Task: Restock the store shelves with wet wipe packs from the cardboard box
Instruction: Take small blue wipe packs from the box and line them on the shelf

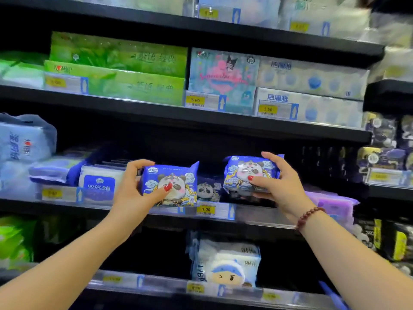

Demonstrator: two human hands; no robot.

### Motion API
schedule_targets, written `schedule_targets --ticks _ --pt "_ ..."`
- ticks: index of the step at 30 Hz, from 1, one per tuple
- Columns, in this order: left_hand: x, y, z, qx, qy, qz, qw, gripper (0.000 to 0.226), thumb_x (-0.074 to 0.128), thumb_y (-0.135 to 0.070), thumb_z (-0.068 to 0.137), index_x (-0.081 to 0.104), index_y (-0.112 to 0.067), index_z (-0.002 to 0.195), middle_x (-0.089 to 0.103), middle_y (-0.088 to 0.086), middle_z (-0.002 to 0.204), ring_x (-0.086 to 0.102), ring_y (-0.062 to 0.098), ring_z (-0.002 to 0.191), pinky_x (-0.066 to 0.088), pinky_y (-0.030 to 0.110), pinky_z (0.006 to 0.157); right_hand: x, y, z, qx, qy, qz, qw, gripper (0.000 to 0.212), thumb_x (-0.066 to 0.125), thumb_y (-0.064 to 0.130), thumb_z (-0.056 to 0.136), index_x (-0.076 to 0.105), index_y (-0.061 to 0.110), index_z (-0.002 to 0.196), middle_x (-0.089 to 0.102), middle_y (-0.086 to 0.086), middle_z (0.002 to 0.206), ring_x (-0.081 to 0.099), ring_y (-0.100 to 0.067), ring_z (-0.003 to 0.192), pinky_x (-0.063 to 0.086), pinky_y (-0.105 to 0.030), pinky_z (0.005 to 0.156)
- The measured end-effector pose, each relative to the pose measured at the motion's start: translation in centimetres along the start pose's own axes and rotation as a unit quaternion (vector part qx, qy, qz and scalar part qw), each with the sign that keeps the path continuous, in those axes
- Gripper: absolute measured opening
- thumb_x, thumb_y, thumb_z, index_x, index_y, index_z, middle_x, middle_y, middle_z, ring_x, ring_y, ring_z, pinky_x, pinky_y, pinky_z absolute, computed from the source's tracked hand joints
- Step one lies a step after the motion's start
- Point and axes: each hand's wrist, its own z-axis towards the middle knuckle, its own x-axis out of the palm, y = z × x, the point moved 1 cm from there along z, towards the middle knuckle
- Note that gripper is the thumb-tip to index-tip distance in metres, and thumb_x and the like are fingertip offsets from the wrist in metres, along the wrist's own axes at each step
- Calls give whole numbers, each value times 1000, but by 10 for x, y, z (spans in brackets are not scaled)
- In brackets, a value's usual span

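Two blue wet wipe packs with a panda picture are held at the middle shelf [257, 214]. My left hand [138, 186] grips the left pack [178, 186] by its left end, thumb on its front, at the shelf's front edge. My right hand [277, 182] grips the right pack [243, 175] from its right side, a little higher and tilted. Between and behind them a smaller panda pack [206, 190] stands on the shelf. The cardboard box is out of view.
A white and blue 99.9% wipe pack [99, 183] lies left of my left hand, purple packs [333, 205] right of my right wrist. Green tissue boxes [118, 68] and blue-white packs [310, 95] fill the shelf above. A cartoon pack [225, 262] sits on the shelf below.
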Motion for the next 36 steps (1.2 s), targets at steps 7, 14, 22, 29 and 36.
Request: schedule_targets --ticks 7,14,22,29,36 --pt "15 23 33 -12 8 12 1000 49 72 -14 81 40 -33 114 55 -14 106 65 5 89 54 16 54 -16 -22 54 34 -54 -187 980 69 79 2 70 54 25 130 57 -8 119 64 -24 92 57 -33 54" --pt "29 32 41 -12 32 48 998 48 67 -12 86 35 -30 117 49 -20 98 56 -25 74 49 10 48 -13 -60 73 71 -14 -262 962 72 79 3 68 52 28 131 58 -7 118 63 -26 98 60 -38 62" --pt "24 37 43 -8 59 41 997 51 66 -19 84 32 -39 116 45 -23 104 61 -10 88 51 12 52 -24 -77 99 30 56 -472 879 68 77 20 76 48 27 136 57 -6 132 56 -21 113 46 -28 98" --pt "21 37 44 -11 71 15 997 48 63 -34 67 34 -50 102 45 -25 107 59 2 96 52 13 52 -21 -79 103 68 95 -568 814 77 74 32 81 34 26 146 48 -5 143 50 -24 125 41 -32 106" --pt "22 37 43 -6 67 22 997 47 65 -30 73 34 -50 102 44 -26 106 58 -15 92 51 12 51 -15 -71 100 72 75 -722 684 81 63 57 81 25 32 149 48 -4 142 51 -24 123 48 -35 94"
